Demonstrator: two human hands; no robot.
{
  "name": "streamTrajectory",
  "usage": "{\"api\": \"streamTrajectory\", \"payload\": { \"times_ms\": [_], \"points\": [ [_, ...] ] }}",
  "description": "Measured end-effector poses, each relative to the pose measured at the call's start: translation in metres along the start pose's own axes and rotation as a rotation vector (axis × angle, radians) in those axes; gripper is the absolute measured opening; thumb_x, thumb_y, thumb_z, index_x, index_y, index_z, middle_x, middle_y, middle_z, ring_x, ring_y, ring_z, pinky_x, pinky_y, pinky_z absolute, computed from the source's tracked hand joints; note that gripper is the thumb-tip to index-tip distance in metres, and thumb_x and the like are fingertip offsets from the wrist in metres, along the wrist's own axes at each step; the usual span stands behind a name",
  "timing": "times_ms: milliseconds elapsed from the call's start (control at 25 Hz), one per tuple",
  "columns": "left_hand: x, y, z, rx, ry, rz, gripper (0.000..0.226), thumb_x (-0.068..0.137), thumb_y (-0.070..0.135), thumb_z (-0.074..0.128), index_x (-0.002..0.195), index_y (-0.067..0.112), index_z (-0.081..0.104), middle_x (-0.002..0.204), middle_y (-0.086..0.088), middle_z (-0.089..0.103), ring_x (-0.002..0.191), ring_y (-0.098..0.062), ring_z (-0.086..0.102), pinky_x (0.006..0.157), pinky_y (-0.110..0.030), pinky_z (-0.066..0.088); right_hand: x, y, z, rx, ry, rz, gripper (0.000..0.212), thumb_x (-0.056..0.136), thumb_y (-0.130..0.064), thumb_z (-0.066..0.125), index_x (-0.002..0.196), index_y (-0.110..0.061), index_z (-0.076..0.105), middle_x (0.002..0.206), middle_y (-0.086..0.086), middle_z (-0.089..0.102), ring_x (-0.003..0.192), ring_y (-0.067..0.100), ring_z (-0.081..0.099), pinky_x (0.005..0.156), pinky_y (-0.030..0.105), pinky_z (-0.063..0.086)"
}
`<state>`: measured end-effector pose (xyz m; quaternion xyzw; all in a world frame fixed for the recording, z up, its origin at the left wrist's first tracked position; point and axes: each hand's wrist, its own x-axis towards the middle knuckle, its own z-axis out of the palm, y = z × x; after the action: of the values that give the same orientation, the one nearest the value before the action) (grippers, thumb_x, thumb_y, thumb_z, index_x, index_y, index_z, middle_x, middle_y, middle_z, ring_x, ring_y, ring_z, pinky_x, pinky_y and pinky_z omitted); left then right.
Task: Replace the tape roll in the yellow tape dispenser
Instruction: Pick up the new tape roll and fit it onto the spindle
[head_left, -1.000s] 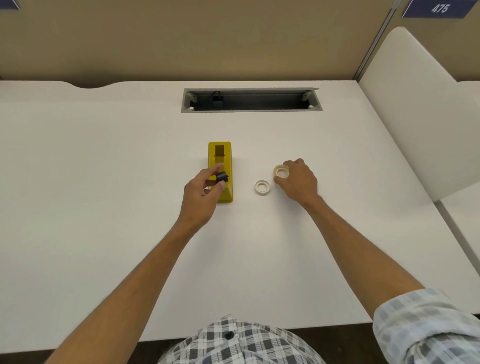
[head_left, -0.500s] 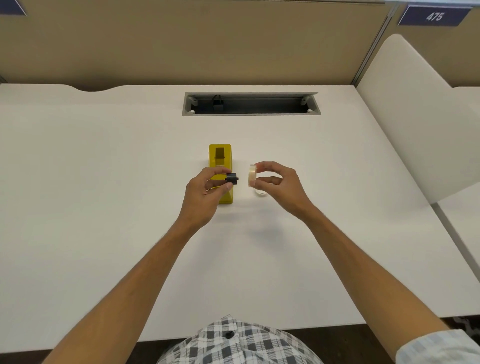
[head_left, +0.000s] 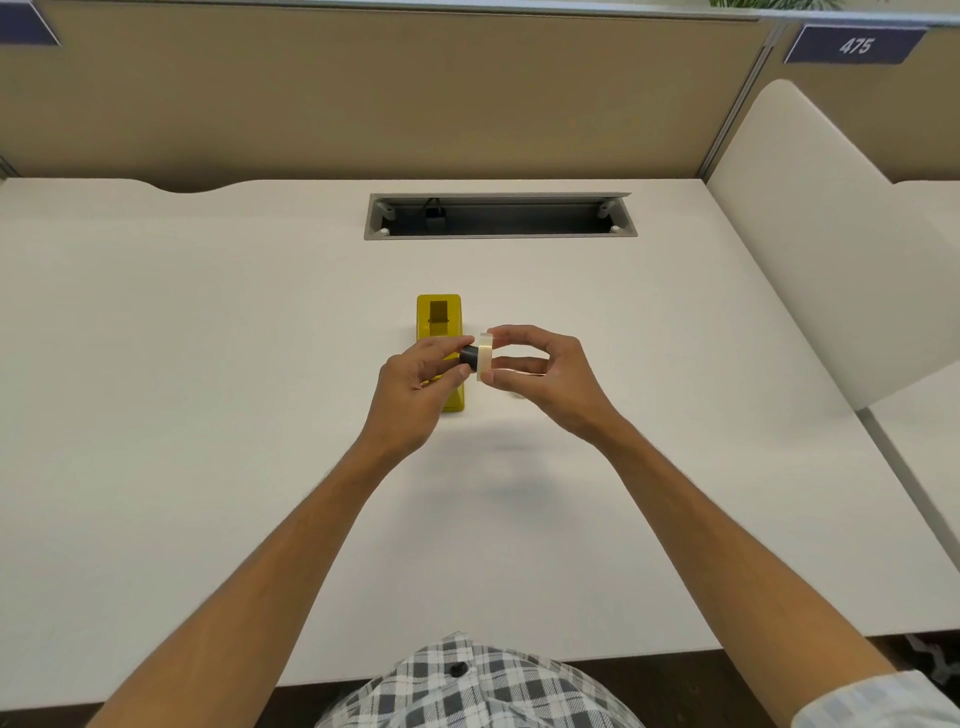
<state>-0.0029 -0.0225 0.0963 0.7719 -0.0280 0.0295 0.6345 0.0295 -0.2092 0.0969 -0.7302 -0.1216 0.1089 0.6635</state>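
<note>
- Left hand (head_left: 415, 384) above desk centre, fingers curled, thumb and fingertips pinched on black spool core (head_left: 468, 356); core axis horizontal, free end toward 3 o'clock.
- Right hand (head_left: 545, 379) just at 3 o'clock of left, thumb under and index over, pinched on tape roll (head_left: 485, 357); other fingers loosely curled.
- Roll held on edge, flat faces toward 9 and 3 o'clock, touching core's free end; how far core sits inside roll's hole: cannot tell.
- Both hands and both parts lifted off white desk (head_left: 208, 415).
- Yellow tape dispenser (head_left: 440, 325) flat on desk, long axis 12 to 6 o'clock, directly under and behind left hand; near end partly hidden by left fingers. Open slot visible in top at 12 o'clock end.
- Faint pale shape on desk under right hand at 6 o'clock of fingers: too hidden to identify.
- Grey cable tray (head_left: 501, 215) recessed in desk at 12 o'clock of dispenser, well apart.
- Blue sign "475" (head_left: 854, 45) on partition at 2 o'clock.
</note>
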Motion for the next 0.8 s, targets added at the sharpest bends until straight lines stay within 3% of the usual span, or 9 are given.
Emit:
{"api": "streamTrajectory", "payload": {
  "times_ms": [120, 400, 640, 800],
  "points": [
    [-0.0009, 0.0003, -0.0012, 0.026, -0.011, 0.02, 0.033, 0.093, 0.007, 0.057, 0.123, 0.017, 0.065, 0.122, 0.002, 0.064, 0.109, -0.013, 0.064, 0.093, -0.028, 0.05, 0.0004, -0.0012, 0.001, 0.002, 0.002, -0.011, 0.044, 0.075, -0.019, 0.083, 0.115, -0.022, 0.066, 0.113, -0.001, 0.072, 0.096, 0.016, 0.073, 0.069, 0.018, 0.054],
    [0.0002, 0.0013, -0.0015, 0.003, 0.041, 0.015, 0.031, 0.086, 0.01, 0.068, 0.116, 0.016, 0.07, 0.109, 0.003, 0.072, 0.098, -0.009, 0.069, 0.089, -0.029, 0.055, -0.0003, -0.002, 0.0019, -0.002, -0.012, -0.037, 0.044, 0.073, -0.022, 0.085, 0.113, -0.023, 0.067, 0.111, -0.003, 0.072, 0.097, 0.017, 0.073, 0.079, 0.03, 0.06],
    [-0.0001, 0.0002, -0.0019, 0.029, -0.052, 0.032, 0.031, 0.091, 0.008, 0.061, 0.121, 0.016, 0.067, 0.117, 0.001, 0.07, 0.107, -0.008, 0.065, 0.092, -0.024, 0.051, -0.0017, -0.0044, 0.0032, -0.044, 0.025, -0.022, 0.043, 0.069, -0.033, 0.087, 0.108, -0.027, 0.07, 0.103, -0.005, 0.074, 0.092, 0.015, 0.074, 0.076, 0.026, 0.056],
    [0.0005, 0.0001, -0.0021, -0.021, 0.008, 0.027, 0.032, 0.087, 0.004, 0.065, 0.114, 0.019, 0.069, 0.106, 0.005, 0.073, 0.099, -0.008, 0.069, 0.087, -0.022, 0.053, -0.0032, -0.0038, 0.006, -0.085, 0.112, -0.009, 0.044, 0.066, -0.032, 0.089, 0.104, -0.023, 0.068, 0.099, -0.003, 0.076, 0.091, 0.014, 0.073, 0.081, 0.039, 0.06]
  ]
}}
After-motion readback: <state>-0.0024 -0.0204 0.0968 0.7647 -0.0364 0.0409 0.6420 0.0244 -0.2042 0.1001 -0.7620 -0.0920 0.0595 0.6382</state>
